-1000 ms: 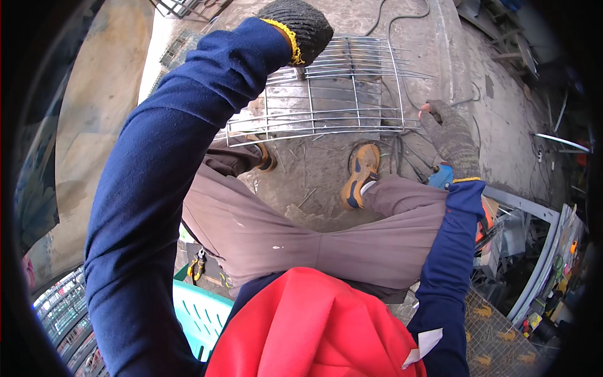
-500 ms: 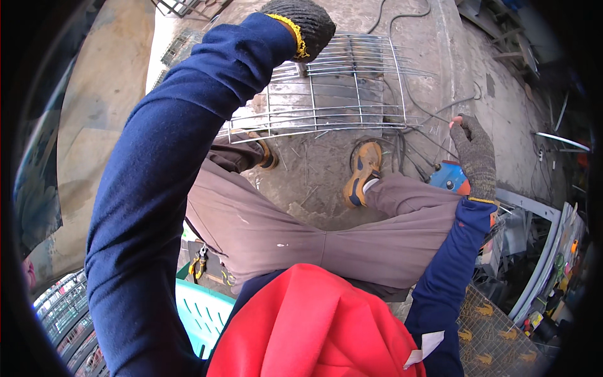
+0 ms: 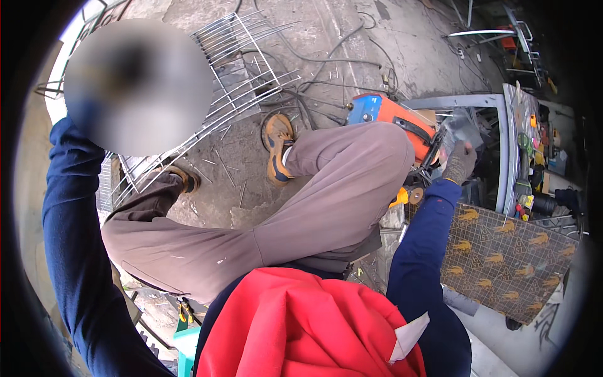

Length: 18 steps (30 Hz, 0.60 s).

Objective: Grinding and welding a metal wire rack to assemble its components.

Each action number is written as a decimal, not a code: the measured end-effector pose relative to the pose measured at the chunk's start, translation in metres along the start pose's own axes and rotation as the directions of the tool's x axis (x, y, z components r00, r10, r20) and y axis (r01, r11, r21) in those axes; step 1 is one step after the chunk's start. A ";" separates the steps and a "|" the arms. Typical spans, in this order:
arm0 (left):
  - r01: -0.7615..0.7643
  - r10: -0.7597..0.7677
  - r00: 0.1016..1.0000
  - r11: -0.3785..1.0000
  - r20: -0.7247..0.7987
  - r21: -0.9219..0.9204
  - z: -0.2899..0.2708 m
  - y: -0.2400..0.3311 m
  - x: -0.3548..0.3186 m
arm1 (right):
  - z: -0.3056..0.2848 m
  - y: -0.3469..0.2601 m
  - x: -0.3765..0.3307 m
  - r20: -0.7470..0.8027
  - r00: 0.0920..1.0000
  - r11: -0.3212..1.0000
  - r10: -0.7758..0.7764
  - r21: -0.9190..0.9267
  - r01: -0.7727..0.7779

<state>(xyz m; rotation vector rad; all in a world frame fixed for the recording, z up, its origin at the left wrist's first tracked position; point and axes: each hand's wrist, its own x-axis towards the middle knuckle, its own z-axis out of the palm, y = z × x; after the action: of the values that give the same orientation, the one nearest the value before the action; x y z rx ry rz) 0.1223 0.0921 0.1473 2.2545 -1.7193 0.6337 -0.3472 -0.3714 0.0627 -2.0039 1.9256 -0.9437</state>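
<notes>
A round blurred patch covers my left hand [image 3: 119, 75] at the upper left, so its fingers and anything in them are hidden. It is over the left part of a welded wire grid [image 3: 233, 60], made of thin silvery rods. My right hand [image 3: 461, 164], in a grey knitted glove, reaches out at the right beside a crumpled clear plastic bag [image 3: 463, 125]. Its fingers are too small and partly hidden to show whether they touch or grip the plastic. Close to that hand stands an orange and blue machine [image 3: 386, 116] with a black handle, likely a welder.
Black cables [image 3: 326, 66] run across the concrete floor near the machine. A grey metal frame [image 3: 504, 147] stands at the right, with cluttered tools beyond. A patterned brown board [image 3: 502, 257] lies below my right forearm. Yellow-handled pliers [image 3: 184, 311] are at the lower left by a turquoise crate [image 3: 186, 344].
The view has swung to the right. My right hand has moved from above the machine to beside the clear plastic. My left hand, visible in a dark glove before, is now blurred out.
</notes>
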 end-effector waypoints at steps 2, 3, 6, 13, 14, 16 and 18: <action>0.055 -0.325 0.587 0.929 0.741 0.365 -0.028 0.024 0.038 | 0.008 0.070 0.022 0.132 0.991 0.955 -0.018 -0.293 0.056; -0.054 0.002 0.938 0.988 0.345 0.141 -0.003 -0.004 0.002 | 0.025 0.088 0.017 0.145 0.989 0.957 -0.015 -0.283 0.056; -0.036 0.001 0.960 0.992 0.279 0.122 0.004 -0.002 -0.004 | 0.058 0.149 0.019 0.333 0.928 0.951 0.166 -0.302 -0.062; 0.128 -0.158 0.905 0.987 0.396 0.102 -0.009 -0.003 -0.010 | 0.095 0.154 0.025 0.545 0.825 0.975 0.149 -0.222 -0.030; 0.131 -0.153 0.902 0.988 0.404 0.083 0.004 -0.004 -0.007 | 0.078 0.164 0.042 0.472 0.874 0.965 0.115 -0.263 0.015; 0.118 -0.138 0.881 0.990 0.454 0.072 0.025 -0.001 0.003 | 0.060 0.165 0.036 0.411 0.907 0.951 0.092 -0.306 0.042; 0.133 -0.206 0.815 0.976 0.542 0.172 -0.004 -0.011 -0.014 | 0.070 0.083 -0.025 0.470 0.883 0.994 -0.001 -0.093 0.051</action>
<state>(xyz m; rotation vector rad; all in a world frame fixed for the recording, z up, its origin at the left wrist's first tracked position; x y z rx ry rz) 0.1289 0.1087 0.1455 2.8498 -1.7008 0.0274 -0.3745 -0.3779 -0.0454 -2.0739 1.7013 -0.3138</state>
